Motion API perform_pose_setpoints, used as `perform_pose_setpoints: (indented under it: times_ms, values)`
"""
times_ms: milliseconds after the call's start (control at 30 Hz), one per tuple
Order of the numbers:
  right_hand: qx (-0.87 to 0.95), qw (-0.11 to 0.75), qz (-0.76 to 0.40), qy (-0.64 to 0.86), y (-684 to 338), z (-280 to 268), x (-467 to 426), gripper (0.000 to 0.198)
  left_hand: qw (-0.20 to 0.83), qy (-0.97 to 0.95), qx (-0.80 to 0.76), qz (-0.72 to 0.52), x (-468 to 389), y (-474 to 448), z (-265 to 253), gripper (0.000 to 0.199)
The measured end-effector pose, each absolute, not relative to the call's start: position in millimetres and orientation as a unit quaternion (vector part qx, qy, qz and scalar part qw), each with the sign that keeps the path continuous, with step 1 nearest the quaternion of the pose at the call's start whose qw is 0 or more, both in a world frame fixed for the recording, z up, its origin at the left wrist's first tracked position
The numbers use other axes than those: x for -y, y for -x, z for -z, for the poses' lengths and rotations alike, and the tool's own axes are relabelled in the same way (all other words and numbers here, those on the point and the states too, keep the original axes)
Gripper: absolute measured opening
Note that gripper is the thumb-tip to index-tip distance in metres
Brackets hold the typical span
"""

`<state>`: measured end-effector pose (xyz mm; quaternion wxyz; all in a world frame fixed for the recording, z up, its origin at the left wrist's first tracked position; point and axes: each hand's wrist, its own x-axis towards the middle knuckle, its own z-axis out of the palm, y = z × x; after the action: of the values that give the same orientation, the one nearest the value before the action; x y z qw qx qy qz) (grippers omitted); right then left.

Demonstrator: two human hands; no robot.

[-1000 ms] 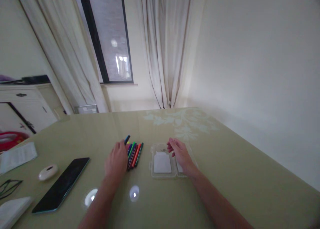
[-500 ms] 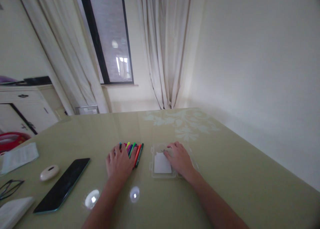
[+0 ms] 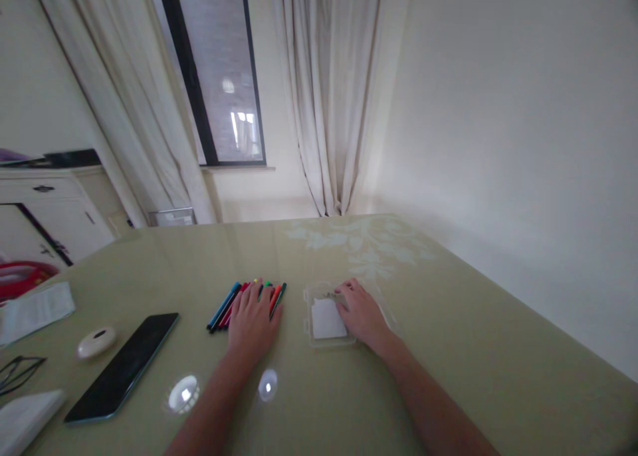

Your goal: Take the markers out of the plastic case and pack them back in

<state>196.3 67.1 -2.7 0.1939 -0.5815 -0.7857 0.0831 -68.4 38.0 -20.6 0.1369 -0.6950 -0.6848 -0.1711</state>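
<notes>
Several coloured marker pens (image 3: 222, 308) lie side by side on the table, slanting the same way. My left hand (image 3: 252, 318) rests palm down over the middle and right of the row, fingers stretched out, hiding part of the pens. To the right is a clear plastic case (image 3: 310, 340), lying opened out flat. A stack of white cards or paper (image 3: 327, 318) sits in its left half, with small dark items too small to name behind it. My right hand (image 3: 363, 314) lies over the case's middle, fingers apart, its thumb by the white stack.
On the left of the glossy table (image 3: 448, 363) lie a black phone (image 3: 124, 366), a white oval case (image 3: 96, 342), glasses (image 3: 20, 374), a white box-like object (image 3: 30, 419) and a face mask (image 3: 37, 312). A red chair (image 3: 24, 280) stands beyond the left edge.
My left hand has slid to the right across the pens, uncovering the blue and red ones at the left end. The case has moved slightly right and away, with my right hand on it.
</notes>
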Motion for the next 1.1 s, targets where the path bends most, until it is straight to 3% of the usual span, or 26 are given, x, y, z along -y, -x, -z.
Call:
perform_pose_setpoints:
  times_ms: [233,400,500,600,733,833,1100]
  values:
    - [0.789,0.187,-0.083,0.579,-193.2,-1.8,-63.3,0.026,0.112,0.715,0.656,0.212,-38.4,65.1,18.9,0.018]
    - [0.792,0.185,-0.09,0.575,-193.5,-3.5,-62.5,0.026,0.092,0.716,0.64,0.263,-39.2,61.7,17.1,0.021]
    - [0.79,0.19,-0.087,0.576,-191.4,-6.2,-60.6,0.025,0.023,0.704,0.634,0.321,-38.5,55.5,12.0,0.023]
    - [0.773,0.283,-0.113,0.556,-184.1,-10.7,-56.8,0.021,-0.1,0.691,0.614,0.368,-34.0,45.1,6.1,0.026]
    - [0.701,0.455,-0.329,0.44,-170.1,-15.3,-53.2,0.028,-0.156,0.71,0.558,0.399,-24.5,29.4,1.6,0.023]
    - [0.631,0.501,-0.453,0.381,-164.6,-16.5,-54.3,0.029,-0.161,0.722,0.537,0.406,-19.0,21.6,0.3,0.021]
    - [0.478,0.569,-0.557,0.369,-169.0,-18.7,-57.5,0.031,-0.104,0.735,0.508,0.437,-14.3,18.9,-5.0,0.018]
